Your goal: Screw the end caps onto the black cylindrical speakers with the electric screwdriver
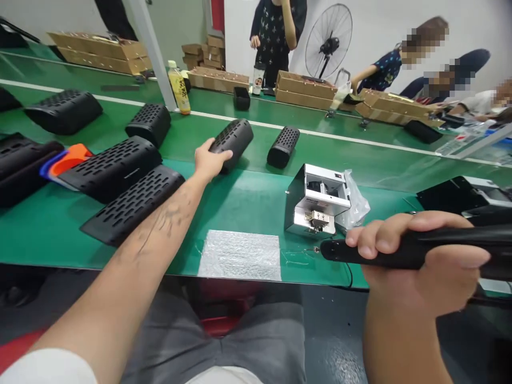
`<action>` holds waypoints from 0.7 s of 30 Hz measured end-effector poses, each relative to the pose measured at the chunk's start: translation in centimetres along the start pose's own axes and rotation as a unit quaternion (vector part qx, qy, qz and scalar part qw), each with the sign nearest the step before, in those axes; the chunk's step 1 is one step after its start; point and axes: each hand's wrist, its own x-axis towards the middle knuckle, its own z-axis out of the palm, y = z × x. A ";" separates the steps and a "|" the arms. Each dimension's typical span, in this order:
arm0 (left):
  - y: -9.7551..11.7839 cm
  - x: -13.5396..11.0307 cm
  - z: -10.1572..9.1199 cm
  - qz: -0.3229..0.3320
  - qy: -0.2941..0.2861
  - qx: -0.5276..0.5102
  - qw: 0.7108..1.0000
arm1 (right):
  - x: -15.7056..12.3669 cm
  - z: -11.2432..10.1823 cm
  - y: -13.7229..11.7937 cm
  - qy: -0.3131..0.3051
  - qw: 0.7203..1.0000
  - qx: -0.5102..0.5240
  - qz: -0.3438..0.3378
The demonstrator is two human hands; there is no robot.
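Note:
My left hand [210,161] reaches forward and is closed on the near left end of a black perforated housing [236,137] by the belt's near side. On the right, my right hand [416,256] is wrapped round a long black electric screwdriver [372,253], held level above the bench edge. A small metal piece shows at its left end; its other end runs out of view. Between my hands lies a sheet of white foam [240,255]. Behind the screwdriver's left end stands an open silver-and-black metal unit [320,197].
More black housings [283,145] stand on the belt and at left, near orange and blue pieces [72,159]. A clear plastic bag [354,202] lies behind the metal unit. A yellow bottle [178,88] stands by a white post [152,53]. Several people work across the belt beside cardboard boxes [306,90].

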 end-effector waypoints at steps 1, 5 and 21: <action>-0.8 -2.9 -2.6 0.011 -0.007 -0.010 1.000 | -0.3 -0.1 -0.7 -0.026 1.000 0.005 -0.007; -4.8 -14.7 -11.8 0.185 -0.086 0.015 0.979 | -1.6 -0.7 -3.1 -0.140 0.990 0.024 -0.015; -7.2 -21.9 -14.7 0.387 -0.309 0.015 0.868 | -3.7 6.2 2.3 -0.164 0.985 0.043 0.022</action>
